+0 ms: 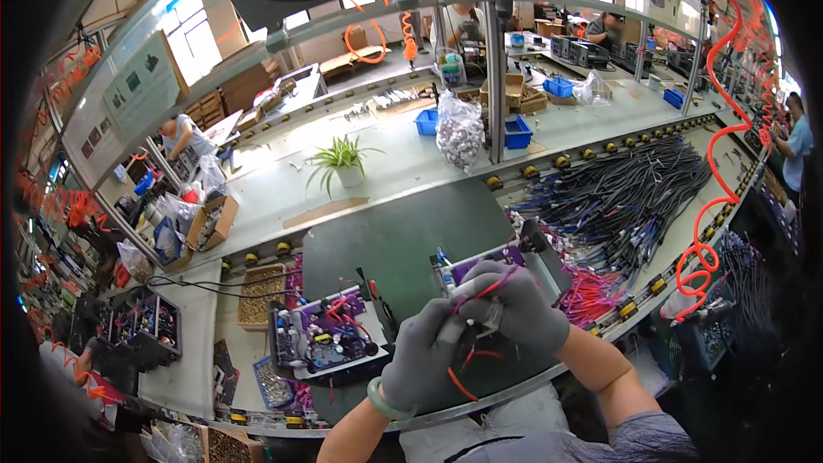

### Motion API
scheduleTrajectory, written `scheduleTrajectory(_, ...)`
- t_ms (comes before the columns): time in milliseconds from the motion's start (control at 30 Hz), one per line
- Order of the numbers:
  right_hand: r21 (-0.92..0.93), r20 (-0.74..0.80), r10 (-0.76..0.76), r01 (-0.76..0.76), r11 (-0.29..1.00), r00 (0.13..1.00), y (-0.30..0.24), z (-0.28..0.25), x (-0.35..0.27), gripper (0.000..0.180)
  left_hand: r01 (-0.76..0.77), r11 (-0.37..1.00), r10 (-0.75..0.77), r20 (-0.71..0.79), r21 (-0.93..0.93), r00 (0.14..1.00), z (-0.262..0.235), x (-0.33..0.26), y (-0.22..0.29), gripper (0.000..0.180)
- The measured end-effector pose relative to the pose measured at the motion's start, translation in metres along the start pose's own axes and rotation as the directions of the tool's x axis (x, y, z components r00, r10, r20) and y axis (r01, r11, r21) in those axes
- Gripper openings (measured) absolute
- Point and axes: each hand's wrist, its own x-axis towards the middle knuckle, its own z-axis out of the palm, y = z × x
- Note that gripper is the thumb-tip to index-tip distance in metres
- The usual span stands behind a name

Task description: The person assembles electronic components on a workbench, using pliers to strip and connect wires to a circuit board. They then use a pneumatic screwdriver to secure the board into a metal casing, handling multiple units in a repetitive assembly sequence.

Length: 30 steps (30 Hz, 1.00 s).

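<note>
My left hand (422, 358), in a grey glove, and my gloved right hand (521, 310) meet over the near part of the dark green work mat (403, 231). Their fingers are closed around red and purple wires (461, 384) and a small pale part (490, 319), whose kind I cannot make out. Red wire ends hang below the hands. Left of them lies an opened device with a purple circuit board (333, 330), red wires and black side panels. Just beyond my right hand a second similar device (459, 273) is partly hidden by the gloves.
Black cables (617, 193) and pink-red wires (591, 296) are heaped at the right. Small bins of screws (261, 296) stand left. Beyond the rail sit a potted plant (350, 173), a bag of parts (460, 133) and blue bins (518, 132). A coiled red hose (699, 261) hangs right.
</note>
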Motion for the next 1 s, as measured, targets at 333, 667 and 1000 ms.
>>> scheduleTrajectory(333,0.079,0.001,0.197,-0.197,0.977,0.980,0.015,-0.014,-0.053,0.016,-0.171,0.889,0.172,0.038,0.425,0.984,0.030,-0.005,-0.034,0.007)
scheduleTrajectory(667,-0.121,0.005,0.115,-0.114,0.986,0.993,0.012,-0.047,-0.049,0.016,-0.290,0.791,0.287,0.092,0.539,0.954,0.034,0.020,-0.022,0.008)
scheduleTrajectory(1000,-0.578,0.060,0.114,-0.059,0.814,0.992,0.057,-0.120,-0.022,0.012,-0.064,0.947,0.101,-0.104,0.316,0.989,0.027,0.110,-0.015,0.019)
